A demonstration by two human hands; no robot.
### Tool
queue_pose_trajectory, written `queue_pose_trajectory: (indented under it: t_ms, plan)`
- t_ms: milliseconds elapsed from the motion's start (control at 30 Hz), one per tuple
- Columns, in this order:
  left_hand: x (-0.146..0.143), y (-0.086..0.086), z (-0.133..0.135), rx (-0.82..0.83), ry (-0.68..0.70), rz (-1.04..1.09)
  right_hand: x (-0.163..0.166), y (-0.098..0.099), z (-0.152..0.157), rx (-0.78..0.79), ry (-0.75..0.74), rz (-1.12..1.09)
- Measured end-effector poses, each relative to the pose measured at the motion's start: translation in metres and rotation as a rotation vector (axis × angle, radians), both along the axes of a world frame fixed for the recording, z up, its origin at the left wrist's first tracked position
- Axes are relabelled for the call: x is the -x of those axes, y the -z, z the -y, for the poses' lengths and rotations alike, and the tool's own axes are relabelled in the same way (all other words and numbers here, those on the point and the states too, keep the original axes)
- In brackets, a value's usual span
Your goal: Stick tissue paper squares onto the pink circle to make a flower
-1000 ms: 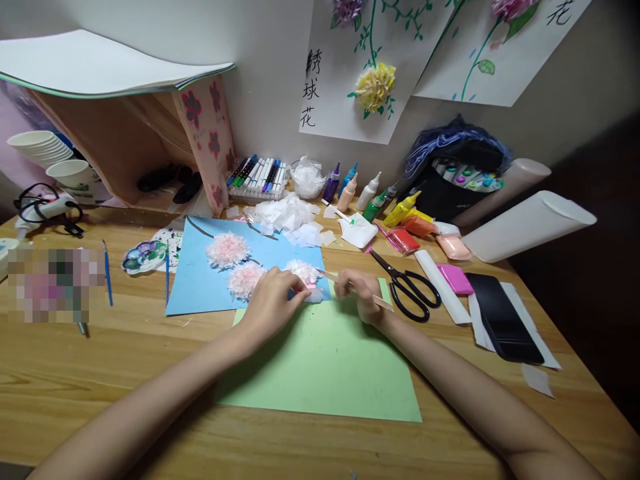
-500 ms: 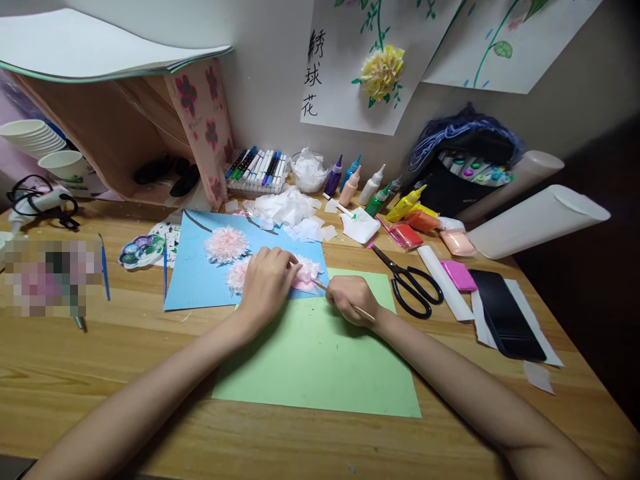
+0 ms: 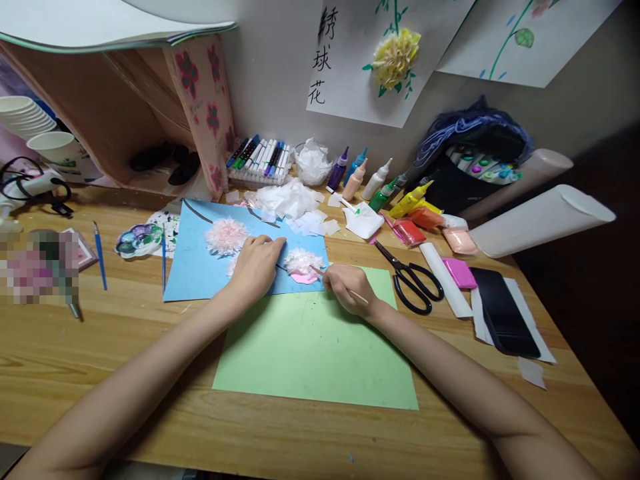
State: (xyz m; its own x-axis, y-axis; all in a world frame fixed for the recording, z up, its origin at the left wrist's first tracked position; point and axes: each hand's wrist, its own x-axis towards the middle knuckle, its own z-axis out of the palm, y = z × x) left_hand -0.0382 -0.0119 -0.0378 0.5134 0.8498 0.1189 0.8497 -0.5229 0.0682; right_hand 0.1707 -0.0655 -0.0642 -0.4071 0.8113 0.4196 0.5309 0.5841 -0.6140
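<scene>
My right hand (image 3: 350,288) is closed round a thin wooden stick (image 3: 359,297). Its tip touches the right edge of a white, frilly paper flower (image 3: 304,261) with bare pink clay (image 3: 303,277) along its lower side. That flower lies on a light blue sheet (image 3: 195,280). My left hand (image 3: 259,265) hovers over or rests on the sheet, fingers loosely bent and apart from the white flower; nothing shows in them. Beneath it another flower (image 3: 231,267) is mostly hidden. A fuller pale pink flower (image 3: 227,237) sits at upper left, near a dark painted stem (image 3: 197,212).
A green sheet (image 3: 320,353) lies in front. White tissue squares (image 3: 287,199) are heaped behind the blue sheet. Black-handled scissors (image 3: 413,283), a phone (image 3: 505,313) and clay packets (image 3: 409,233) lie right. Paint bottles (image 3: 381,198) and markers (image 3: 263,159) line the wall.
My left hand has drawn back left from the white flower, uncovering it and its pink clay. My right hand keeps the stick at the flower's edge. The view has shifted slightly.
</scene>
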Motion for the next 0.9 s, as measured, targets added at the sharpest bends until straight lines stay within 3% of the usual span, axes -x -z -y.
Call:
queue_pose_trajectory:
  t_ms: [200, 900]
  plan:
    - [0.000, 0.000, -0.001, 0.018, -0.012, -0.010, -0.003, -0.006, 0.005, -0.051, 0.002, -0.124]
    - [-0.001, -0.005, -0.002, 0.084, -0.004, -0.029, 0.002, 0.004, 0.000, -0.132, 0.002, -0.002]
